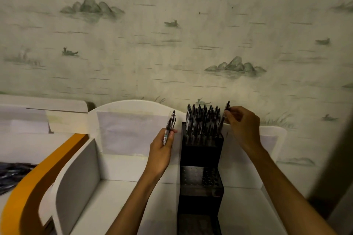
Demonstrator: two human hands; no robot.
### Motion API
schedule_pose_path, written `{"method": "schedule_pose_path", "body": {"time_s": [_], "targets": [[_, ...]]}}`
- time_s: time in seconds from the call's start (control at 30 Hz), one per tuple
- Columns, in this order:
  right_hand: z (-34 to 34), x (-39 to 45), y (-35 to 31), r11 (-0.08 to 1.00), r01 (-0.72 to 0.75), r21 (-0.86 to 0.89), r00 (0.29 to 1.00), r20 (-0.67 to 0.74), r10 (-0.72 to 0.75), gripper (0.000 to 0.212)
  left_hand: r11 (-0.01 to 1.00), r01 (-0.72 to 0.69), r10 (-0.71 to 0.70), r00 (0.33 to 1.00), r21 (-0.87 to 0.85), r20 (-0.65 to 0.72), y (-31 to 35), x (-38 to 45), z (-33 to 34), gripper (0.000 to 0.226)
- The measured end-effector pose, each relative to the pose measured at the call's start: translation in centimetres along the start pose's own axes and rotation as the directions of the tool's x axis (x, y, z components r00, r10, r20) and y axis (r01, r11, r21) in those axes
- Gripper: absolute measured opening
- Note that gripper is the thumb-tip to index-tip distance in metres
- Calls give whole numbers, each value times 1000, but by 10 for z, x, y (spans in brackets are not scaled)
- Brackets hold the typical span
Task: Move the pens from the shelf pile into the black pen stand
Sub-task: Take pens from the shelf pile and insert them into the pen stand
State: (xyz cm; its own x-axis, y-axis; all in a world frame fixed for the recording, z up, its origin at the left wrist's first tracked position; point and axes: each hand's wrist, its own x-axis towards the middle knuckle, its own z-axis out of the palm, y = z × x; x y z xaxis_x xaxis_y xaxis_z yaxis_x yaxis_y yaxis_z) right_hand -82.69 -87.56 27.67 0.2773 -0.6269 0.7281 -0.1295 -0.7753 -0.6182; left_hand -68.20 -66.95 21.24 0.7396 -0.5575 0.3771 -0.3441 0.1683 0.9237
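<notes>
This looks like a stationery shop or a home study corner: a white display shelf [133, 139] against landscape-print wallpaper [172, 44], with a tiered black pen stand [201, 150] packed with identical pens [202, 118].

No text, label or number is legible anywhere; any print on the pens [169, 129] is too small to read.
</notes>
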Motion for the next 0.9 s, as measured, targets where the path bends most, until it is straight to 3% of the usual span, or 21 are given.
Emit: {"method": "schedule_pose_path", "body": {"time_s": [0.33,0.9], "targets": [[8,-11,8,998,-5,-66,990,140,14,13,999,44,-43,999,-28,29,-2,-1,2,18],[2,-22,13,991,-74,-111,982,164,92,25,992,69,-58,993,-109,106,7,-16,14,29]]}}
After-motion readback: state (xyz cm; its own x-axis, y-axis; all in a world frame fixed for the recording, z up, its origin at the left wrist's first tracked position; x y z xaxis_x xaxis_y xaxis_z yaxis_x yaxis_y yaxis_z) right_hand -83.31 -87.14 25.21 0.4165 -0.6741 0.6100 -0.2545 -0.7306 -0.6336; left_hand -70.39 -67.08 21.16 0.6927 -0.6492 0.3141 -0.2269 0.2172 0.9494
